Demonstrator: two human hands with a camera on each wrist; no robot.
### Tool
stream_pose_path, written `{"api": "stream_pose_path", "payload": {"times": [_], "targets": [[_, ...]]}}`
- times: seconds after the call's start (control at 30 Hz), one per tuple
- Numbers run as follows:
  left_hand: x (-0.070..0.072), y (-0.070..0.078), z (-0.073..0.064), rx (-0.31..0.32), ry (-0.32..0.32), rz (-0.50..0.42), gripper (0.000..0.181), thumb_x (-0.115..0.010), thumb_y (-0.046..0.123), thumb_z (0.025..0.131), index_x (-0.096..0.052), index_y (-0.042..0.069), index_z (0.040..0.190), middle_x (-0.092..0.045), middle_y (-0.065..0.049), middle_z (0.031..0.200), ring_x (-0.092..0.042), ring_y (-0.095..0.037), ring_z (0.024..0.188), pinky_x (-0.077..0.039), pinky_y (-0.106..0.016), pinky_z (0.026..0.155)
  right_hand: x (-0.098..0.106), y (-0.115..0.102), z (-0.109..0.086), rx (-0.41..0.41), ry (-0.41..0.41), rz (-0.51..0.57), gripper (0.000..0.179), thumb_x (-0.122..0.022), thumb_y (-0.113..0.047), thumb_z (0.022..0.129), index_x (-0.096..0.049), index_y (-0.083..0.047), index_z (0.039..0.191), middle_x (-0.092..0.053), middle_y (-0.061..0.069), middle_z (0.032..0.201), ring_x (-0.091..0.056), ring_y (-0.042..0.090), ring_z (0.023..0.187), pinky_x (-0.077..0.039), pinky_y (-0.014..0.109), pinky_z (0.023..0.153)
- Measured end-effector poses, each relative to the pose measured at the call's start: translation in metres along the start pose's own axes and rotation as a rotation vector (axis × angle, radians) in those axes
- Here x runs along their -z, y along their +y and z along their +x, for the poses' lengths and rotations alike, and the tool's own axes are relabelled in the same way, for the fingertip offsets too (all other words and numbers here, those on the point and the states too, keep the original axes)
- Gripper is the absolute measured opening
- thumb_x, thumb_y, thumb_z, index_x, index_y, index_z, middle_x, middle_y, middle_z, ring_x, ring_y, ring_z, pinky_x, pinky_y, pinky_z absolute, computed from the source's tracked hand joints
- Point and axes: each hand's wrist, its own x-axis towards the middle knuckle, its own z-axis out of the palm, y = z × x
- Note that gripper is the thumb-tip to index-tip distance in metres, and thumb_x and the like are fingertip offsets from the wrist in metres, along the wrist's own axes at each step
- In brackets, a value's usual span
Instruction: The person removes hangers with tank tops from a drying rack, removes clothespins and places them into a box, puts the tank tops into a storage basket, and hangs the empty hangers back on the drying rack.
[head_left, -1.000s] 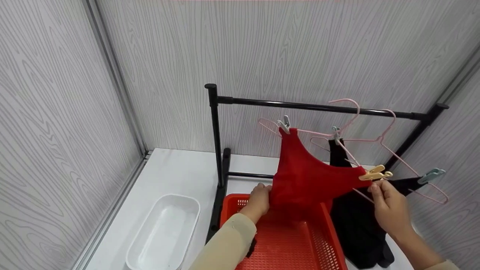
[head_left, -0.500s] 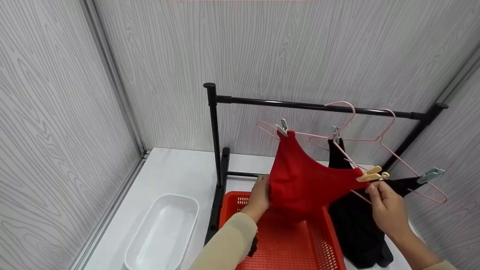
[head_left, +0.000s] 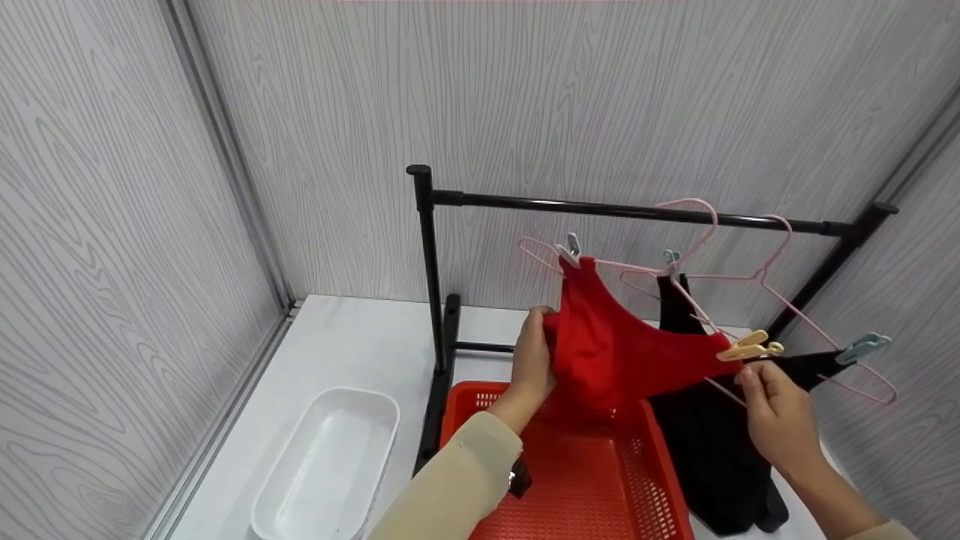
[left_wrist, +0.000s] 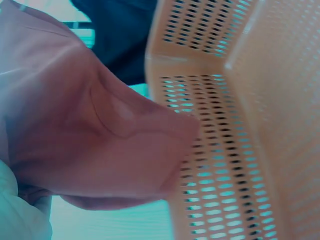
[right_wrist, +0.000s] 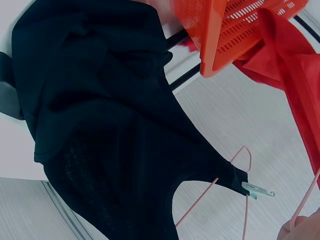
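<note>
A red garment [head_left: 637, 352] with a deep curved edge hangs from a pink hanger [head_left: 630, 268], held by a grey clothespin [head_left: 570, 251] and a yellow clothespin [head_left: 750, 346]. My left hand [head_left: 531, 360] grips its left side, fingers partly hidden behind the cloth. At the opposite corner, my right hand [head_left: 784, 412] pinches cloth just below the yellow clothespin. In the left wrist view the garment [left_wrist: 100, 135] stretches out from my hand [left_wrist: 22, 215] toward the basket wall. The right wrist view catches only my fingertips [right_wrist: 300, 225] by the hanger.
A red perforated basket [head_left: 667, 487] stands below the black rack [head_left: 585, 208]. Behind the right hand, a black garment [head_left: 712, 457] hangs from another pink hanger with blue clothespins [head_left: 862, 349]. A white tray [head_left: 330, 465] lies at left on the white table [head_left: 360, 330].
My left hand has moved up along the garment, lifting and bunching its lower left side. The hanger swayed slightly left, then back. My right hand keeps its pinch at the corner.
</note>
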Motion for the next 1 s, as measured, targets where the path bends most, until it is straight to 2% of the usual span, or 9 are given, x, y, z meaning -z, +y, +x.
{"api": "stream_pose_path", "payload": {"times": [0.03, 0.1, 0.27, 0.37, 0.47, 0.57, 0.73, 0.87, 1.0], "targets": [[0.002, 0.004, 0.001, -0.043, 0.009, 0.073, 0.019, -0.044, -0.001, 0.098, -0.052, 0.005, 0.114, -0.061, -0.010, 0.108, -0.058, -0.022, 0.104, -0.047, -0.034, 0.094, 0.000, 0.000, 0.000, -0.002, 0.004, 0.005, 0.014, -0.058, -0.003, 0.099, -0.063, -0.002, 0.086, -0.052, -0.005, 0.067, -0.041, 0.004, 0.058, -0.034, 0.019, 0.057], [0.005, 0.013, 0.003, -0.106, 0.021, 0.149, 0.022, -0.047, 0.001, 0.097, -0.052, 0.005, 0.118, -0.062, -0.010, 0.112, -0.059, -0.023, 0.107, -0.047, -0.036, 0.096, 0.001, 0.000, 0.001, -0.006, 0.008, 0.014, 0.014, -0.058, -0.002, 0.099, -0.063, -0.001, 0.086, -0.052, -0.004, 0.067, -0.040, 0.004, 0.058, -0.034, 0.019, 0.057], [0.012, 0.035, 0.007, -0.167, -0.002, 0.169, 0.028, -0.050, 0.002, 0.095, -0.051, 0.004, 0.123, -0.061, -0.011, 0.117, -0.059, -0.024, 0.112, -0.047, -0.037, 0.098, 0.001, 0.000, 0.002, -0.010, 0.010, 0.028, 0.015, -0.056, -0.003, 0.099, -0.062, -0.001, 0.086, -0.053, 0.002, 0.068, -0.040, 0.004, 0.058, -0.033, 0.019, 0.057], [0.015, 0.048, 0.006, -0.198, -0.060, 0.174, 0.031, -0.053, 0.003, 0.094, -0.050, 0.005, 0.126, -0.060, -0.011, 0.120, -0.057, -0.022, 0.114, -0.046, -0.035, 0.099, 0.001, 0.000, 0.002, -0.012, 0.017, 0.034, 0.015, -0.057, -0.003, 0.099, -0.062, 0.000, 0.086, -0.054, 0.004, 0.069, -0.041, 0.004, 0.059, -0.034, 0.018, 0.057], [0.017, 0.057, 0.003, -0.190, -0.142, 0.134, 0.035, -0.055, 0.005, 0.094, -0.048, 0.006, 0.128, -0.058, -0.010, 0.122, -0.056, -0.020, 0.114, -0.046, -0.033, 0.098, 0.001, 0.001, 0.001, -0.012, 0.029, 0.043, 0.014, -0.057, -0.001, 0.099, -0.062, 0.001, 0.085, -0.053, 0.001, 0.068, -0.041, 0.004, 0.059, -0.034, 0.018, 0.057], [0.019, 0.061, -0.002, -0.116, -0.213, 0.059, 0.037, -0.053, 0.002, 0.093, -0.046, 0.006, 0.130, -0.059, -0.009, 0.123, -0.057, -0.019, 0.114, -0.046, -0.033, 0.099, 0.001, 0.001, 0.002, -0.007, 0.038, 0.046, 0.014, -0.058, -0.001, 0.098, -0.062, 0.001, 0.085, -0.055, -0.002, 0.069, -0.041, 0.003, 0.059, -0.034, 0.017, 0.058], [0.022, 0.058, -0.014, 0.093, -0.287, -0.021, 0.038, -0.046, -0.001, 0.090, -0.048, 0.009, 0.126, -0.063, -0.008, 0.121, -0.058, -0.019, 0.112, -0.045, -0.036, 0.098, 0.001, 0.001, 0.001, -0.009, 0.035, 0.026, 0.014, -0.057, -0.003, 0.099, -0.062, 0.001, 0.086, -0.055, -0.002, 0.071, -0.042, 0.003, 0.060, -0.034, 0.017, 0.059], [0.027, 0.050, -0.024, 0.223, -0.393, 0.030, 0.037, -0.046, -0.002, 0.085, -0.053, 0.008, 0.120, -0.064, -0.007, 0.109, -0.056, -0.018, 0.100, -0.045, -0.035, 0.091, 0.002, 0.000, 0.001, -0.020, 0.033, 0.012, 0.015, -0.057, -0.005, 0.100, -0.063, 0.000, 0.087, -0.053, -0.002, 0.069, -0.041, 0.003, 0.060, -0.034, 0.018, 0.058], [0.032, 0.031, -0.035, 0.297, -0.559, 0.130, 0.026, -0.051, 0.000, 0.089, -0.055, 0.005, 0.114, -0.060, -0.006, 0.101, -0.052, -0.017, 0.091, -0.044, -0.032, 0.085, 0.001, 0.000, 0.001, -0.008, 0.040, 0.025, 0.014, -0.058, -0.004, 0.099, -0.063, -0.001, 0.086, -0.050, -0.005, 0.065, -0.040, 0.002, 0.057, -0.033, 0.019, 0.056]]}}
